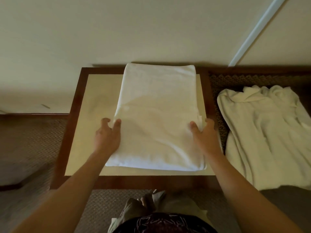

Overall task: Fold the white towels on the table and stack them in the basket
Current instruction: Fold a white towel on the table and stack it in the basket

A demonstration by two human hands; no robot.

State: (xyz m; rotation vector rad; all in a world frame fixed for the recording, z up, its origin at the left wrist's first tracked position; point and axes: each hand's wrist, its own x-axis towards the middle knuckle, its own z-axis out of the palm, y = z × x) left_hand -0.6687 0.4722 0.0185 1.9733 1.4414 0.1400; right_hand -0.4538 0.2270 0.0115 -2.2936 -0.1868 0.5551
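On the worktop (76,125), in the head view, a folded white towel (156,115) lay lengthwise, its far end reaching over the dark wooden rim toward the wall and its near end lying short of the front edge. The left hand (107,133) gripped the towel's left edge about midway along, thumb on top of the cloth and fingers curled at the side. The right hand (204,133) gripped the right edge opposite it, thumb pressed on top and fingers wrapped round the layered edge. Both forearms reached in from the bottom of the frame.

Right of the worktop, a second towel (267,135), cream-white and rumpled, was spread loosely over a dark patterned surface (217,81); whether that was the basket could not be told. Patterned carpet (30,140) showed on the left and in front of the worktop. A pale wall (117,31) rose behind, with a white strip (257,31) running up it diagonally at the upper right.
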